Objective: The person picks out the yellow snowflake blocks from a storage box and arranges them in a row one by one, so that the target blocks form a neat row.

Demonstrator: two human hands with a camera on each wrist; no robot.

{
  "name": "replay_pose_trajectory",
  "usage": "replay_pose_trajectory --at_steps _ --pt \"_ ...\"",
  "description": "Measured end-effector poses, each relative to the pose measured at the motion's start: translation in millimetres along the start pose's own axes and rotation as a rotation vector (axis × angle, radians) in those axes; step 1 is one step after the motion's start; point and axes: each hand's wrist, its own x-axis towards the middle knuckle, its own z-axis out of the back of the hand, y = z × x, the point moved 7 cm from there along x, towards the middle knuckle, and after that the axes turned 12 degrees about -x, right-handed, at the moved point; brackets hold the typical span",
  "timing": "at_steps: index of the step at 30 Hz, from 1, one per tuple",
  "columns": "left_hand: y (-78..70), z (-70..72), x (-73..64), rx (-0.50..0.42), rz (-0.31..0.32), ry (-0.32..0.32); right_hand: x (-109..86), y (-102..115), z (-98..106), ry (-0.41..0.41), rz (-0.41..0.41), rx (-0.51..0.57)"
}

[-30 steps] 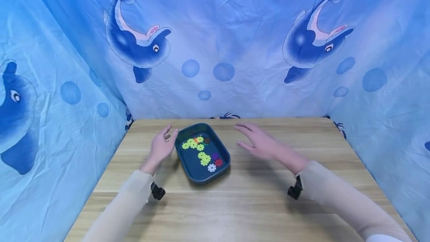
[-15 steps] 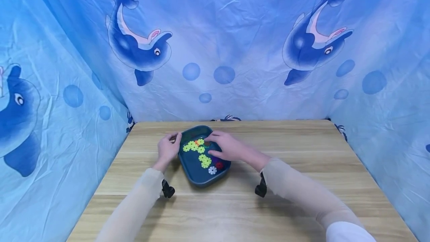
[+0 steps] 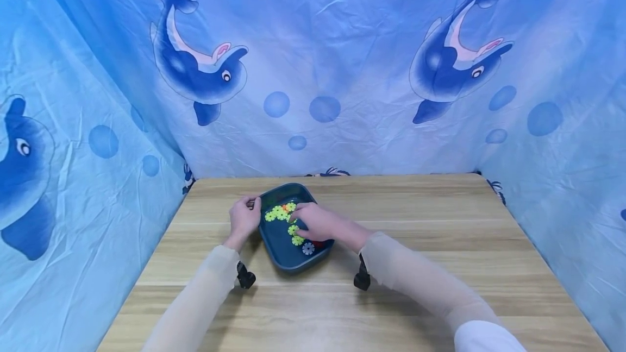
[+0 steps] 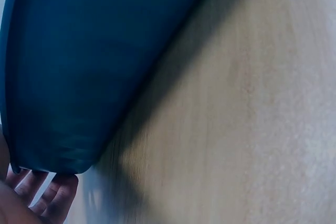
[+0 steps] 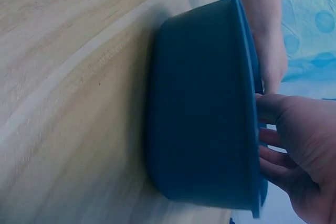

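Note:
A dark blue plastic bin (image 3: 292,269) holds several snowflake-shaped interlocking discs. Yellow-green discs (image 3: 277,212) lie towards its far left, around an orange disc (image 3: 286,208). More yellow-green discs (image 3: 297,240) and a white disc (image 3: 308,248) are nearer the front, with a red disc (image 3: 318,244) partly covered. My left hand (image 3: 245,217) holds the bin's left side, thumb at the rim and fingers against the outer wall in the left wrist view. Over the right rim, my right hand (image 3: 319,223) dips inside, thumb and fingers apart above the discs. The right wrist view hides those fingertips behind the bin's wall.
The bin stands on a wood-grain table (image 3: 420,205), left of its middle and close to the back edge. Blue dolphin-print curtains (image 3: 313,69) rise behind the table and along both sides. Each wrist carries a small black camera (image 3: 362,278).
My right hand has come left from beside the bin to inside it, over the discs. My left hand has moved slightly right and taken hold of the bin's rim.

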Motion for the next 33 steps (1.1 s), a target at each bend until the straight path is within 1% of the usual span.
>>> replay_pose_trajectory --at_steps 8,14,17,25,29,33 --pt "1.2 -1.0 -0.5 -0.006 0.019 -0.012 9.3 3.2 -19.2 0.103 -0.038 -0.044" --pt "1.9 -1.4 -0.1 0.006 0.016 -0.024 13.4 2.9 -29.7 0.148 -0.048 -0.059" --pt "1.1 -1.8 0.1 0.005 0.008 -0.027 14.3 4.1 -33.0 0.163 -0.043 -0.083" --pt "0.2 -1.4 0.2 0.006 0.003 -0.028 16.3 5.9 -35.1 0.150 -0.060 -0.108" --pt "-0.2 -1.6 0.4 0.011 0.003 -0.027 16.5 5.4 -33.6 0.136 -0.069 -0.092" --pt "-0.1 -1.4 0.7 0.021 0.002 -0.026 16.9 4.2 -28.1 0.099 -0.069 -0.067"
